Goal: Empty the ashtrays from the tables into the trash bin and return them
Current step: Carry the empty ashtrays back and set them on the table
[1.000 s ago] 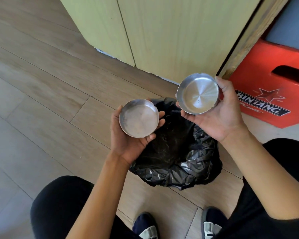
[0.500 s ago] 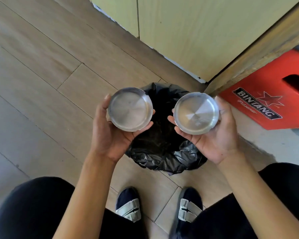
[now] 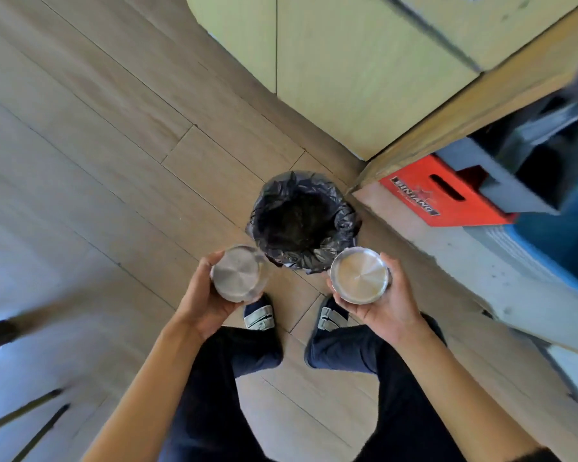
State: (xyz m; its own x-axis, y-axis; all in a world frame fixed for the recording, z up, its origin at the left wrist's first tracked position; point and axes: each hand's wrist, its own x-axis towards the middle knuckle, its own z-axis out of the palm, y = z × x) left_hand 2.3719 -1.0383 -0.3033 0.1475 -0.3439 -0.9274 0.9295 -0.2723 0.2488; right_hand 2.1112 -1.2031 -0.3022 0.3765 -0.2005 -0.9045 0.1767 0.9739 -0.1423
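Cupping steel ashtrays palm-up: left hand (image 3: pixel 203 296) one (image 3: pixel 237 273), right hand (image 3: pixel 386 300) other (image 3: pixel 359 275), near bin (image 3: pixel 302 221).

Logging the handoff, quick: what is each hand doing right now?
Left hand: closed on the left ashtray, bowl up.
Right hand: closed on the right ashtray, bowl up.

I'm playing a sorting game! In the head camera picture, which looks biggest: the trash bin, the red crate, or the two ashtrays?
1. Red crate
2. Trash bin
3. Left ashtray and right ashtray: alike, can't rank them. They're nearer the camera.
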